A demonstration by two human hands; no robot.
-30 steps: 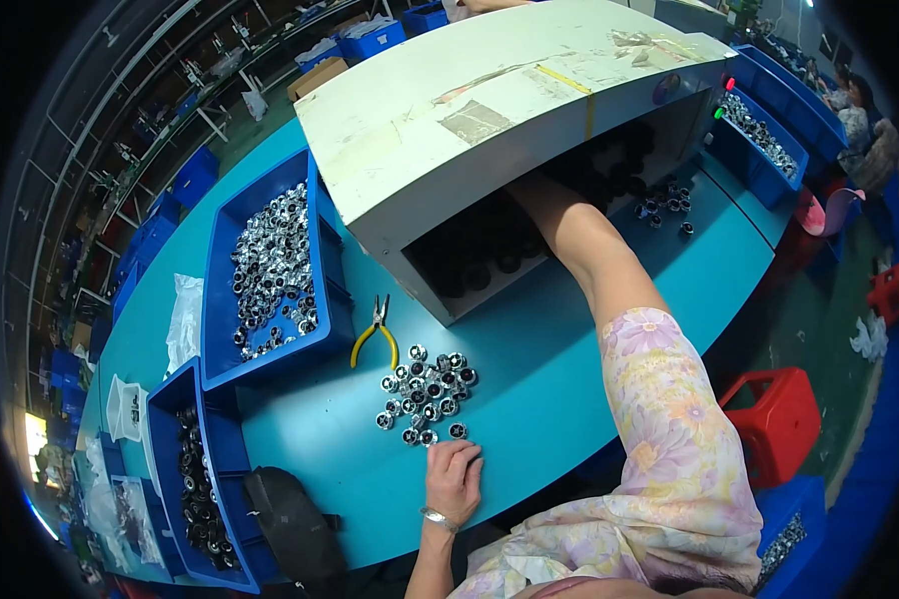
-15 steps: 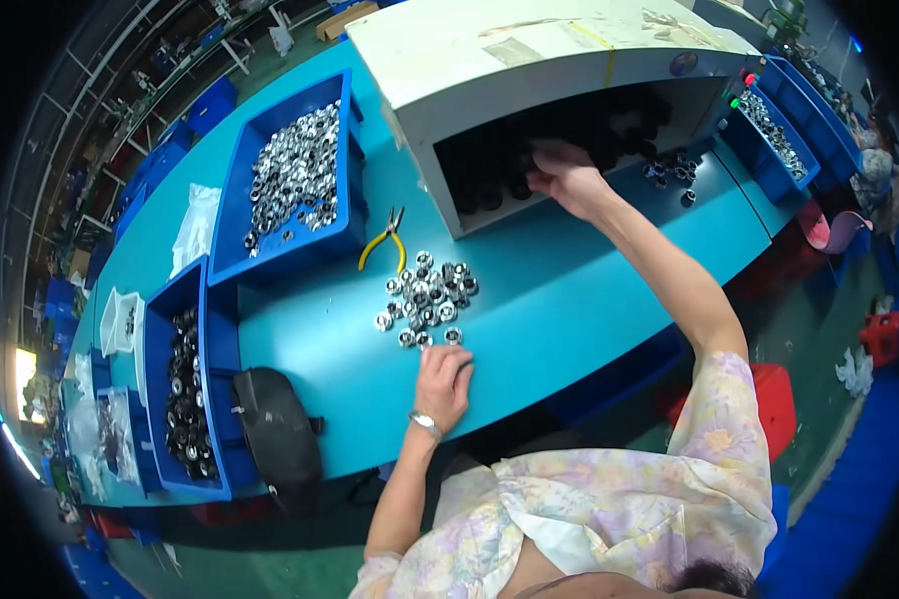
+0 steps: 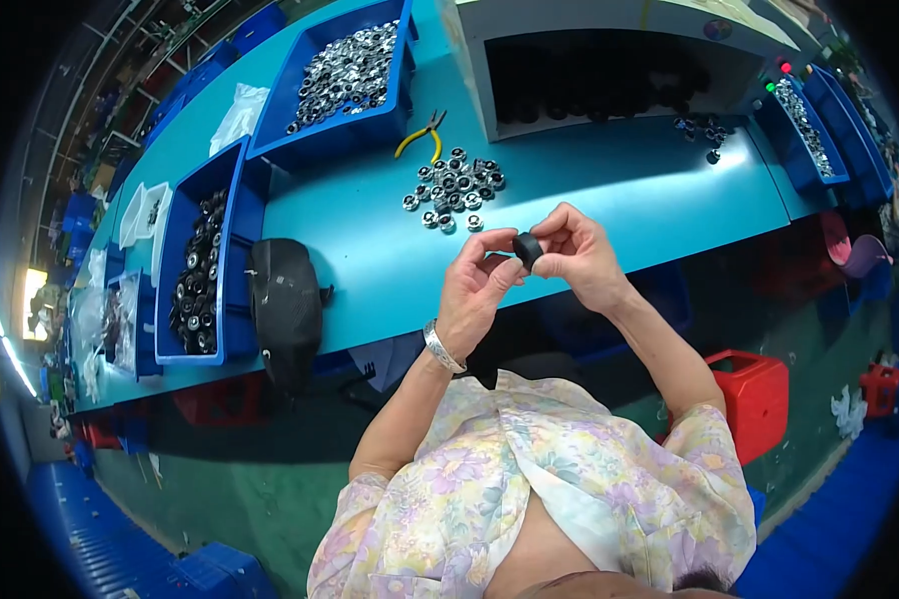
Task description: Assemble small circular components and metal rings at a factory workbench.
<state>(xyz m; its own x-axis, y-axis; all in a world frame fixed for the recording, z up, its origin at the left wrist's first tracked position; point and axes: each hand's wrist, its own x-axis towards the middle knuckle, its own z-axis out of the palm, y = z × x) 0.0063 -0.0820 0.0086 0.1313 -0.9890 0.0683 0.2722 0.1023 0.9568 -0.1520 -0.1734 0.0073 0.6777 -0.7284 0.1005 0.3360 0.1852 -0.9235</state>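
You are pinching one small black round part point(image 3: 527, 248) between your left hand point(image 3: 477, 292) and right hand point(image 3: 576, 255), held together.

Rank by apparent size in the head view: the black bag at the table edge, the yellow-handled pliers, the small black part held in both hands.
1. black bag, clearly the largest.
2. yellow-handled pliers.
3. small black part, pinched between the left hand and right hand; it sits nearer the camera, yet looks smallest.
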